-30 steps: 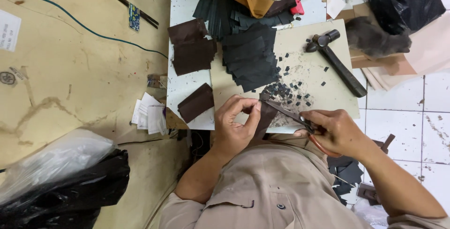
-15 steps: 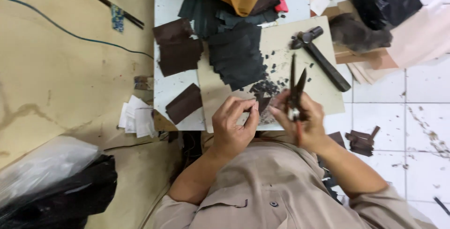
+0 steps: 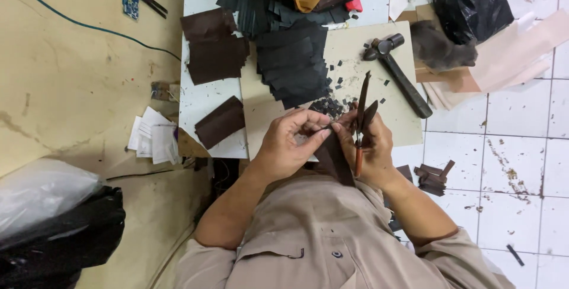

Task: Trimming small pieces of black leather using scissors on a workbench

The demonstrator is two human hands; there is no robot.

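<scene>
Brown strip point(image 3: 333, 153) sits pinched in our left hand point(image 3: 290, 144), fingertips together, hanging toward our lap. Our right hand point(image 3: 370, 147) grips scissors point(image 3: 361, 114), blades parted and pointing up, over the board point(image 3: 361, 70) beside a hammer point(image 3: 398, 74).

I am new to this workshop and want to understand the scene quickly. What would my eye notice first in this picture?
First, the two hands at the middle: the left hand pinches a dark brown leather piece, and the right hand holds scissors pointing up. Behind them a pile of black leather pieces covers the cutting board, with a hammer lying at its right.
</scene>
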